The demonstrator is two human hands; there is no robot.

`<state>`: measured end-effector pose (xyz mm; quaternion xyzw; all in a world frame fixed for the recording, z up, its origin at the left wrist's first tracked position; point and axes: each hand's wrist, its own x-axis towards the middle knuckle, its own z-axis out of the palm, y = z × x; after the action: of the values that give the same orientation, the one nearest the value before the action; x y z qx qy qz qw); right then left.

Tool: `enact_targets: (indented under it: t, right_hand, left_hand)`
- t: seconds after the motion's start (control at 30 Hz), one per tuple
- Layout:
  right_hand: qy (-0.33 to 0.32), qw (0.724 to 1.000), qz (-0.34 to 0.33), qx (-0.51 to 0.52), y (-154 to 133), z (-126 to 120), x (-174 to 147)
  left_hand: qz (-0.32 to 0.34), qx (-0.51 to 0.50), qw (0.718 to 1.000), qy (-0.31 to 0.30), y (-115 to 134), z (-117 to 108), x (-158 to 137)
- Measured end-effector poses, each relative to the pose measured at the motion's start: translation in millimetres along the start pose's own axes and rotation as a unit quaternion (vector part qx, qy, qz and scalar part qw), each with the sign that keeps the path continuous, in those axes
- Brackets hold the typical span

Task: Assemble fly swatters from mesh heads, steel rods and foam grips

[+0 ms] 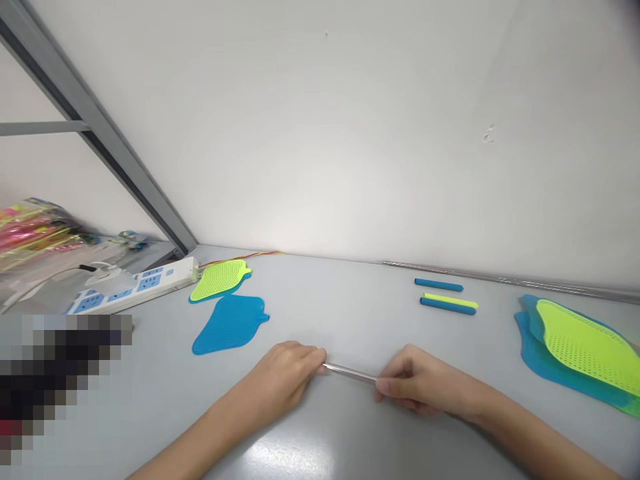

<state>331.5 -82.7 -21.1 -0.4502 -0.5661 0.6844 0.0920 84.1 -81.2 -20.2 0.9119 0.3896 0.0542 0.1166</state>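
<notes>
A thin shiny metal rod (351, 373) spans the gap between my two hands, low over the grey table. My left hand (293, 370) is closed around its left end, knuckles up. At the other end, my right hand (417, 381) pinches the rod between thumb and fingers; whatever lies inside either grip is hidden. Beyond my left hand lies a blue perforated fly swatter head (231, 325). A yellow-green swatter head (220, 279) rests partly over another blue one behind it. Short blue tubes (439, 285) and a yellow tube (450, 300) lie beyond my right hand.
More swatter heads (590, 340) are stacked at the right. Long thin metal rods (500, 279) lie along the wall. A white power strip (150, 283) with plugs sits at the left, near a grey metal frame (120, 147). Colourful bagged items (40, 230) lie beyond.
</notes>
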Motion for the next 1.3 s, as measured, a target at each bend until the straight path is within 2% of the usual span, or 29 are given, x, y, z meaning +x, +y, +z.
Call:
enact_targets:
  t: [0.3, 0.5, 0.77, 1.0, 1.2, 1.3]
  right_hand:
    - [-0.022, 0.998, -0.046, -0.039, 2.0, -0.7, 0.9]
    - [-0.017, 0.999, -0.024, -0.025, -0.7, -0.7, -0.2]
    - [-0.001, 1.000, -0.011, -0.016, -2.2, 2.0, -1.7]
    - [-0.022, 0.999, -0.003, -0.037, -3.5, 1.0, -2.1]
    - [-0.038, 0.999, -0.018, -0.026, -4.8, -0.7, -2.2]
    - [-0.035, 0.999, -0.011, -0.006, -4.9, -4.0, -2.3]
  left_hand:
    - [0.024, -0.003, 1.000, -0.014, 12.7, 8.0, -0.8]
    - [0.014, -0.041, 0.999, 0.004, 13.1, 6.9, 0.5]
    - [-0.036, -0.122, 0.991, -0.038, 13.3, -10.1, 5.1]
    - [-0.014, -0.124, 0.990, -0.060, 10.9, -10.6, 4.6]
    - [-0.021, -0.135, 0.990, -0.043, 0.9, -14.1, 4.8]
    - [-0.043, -0.131, 0.990, -0.008, -11.1, -18.3, 5.1]
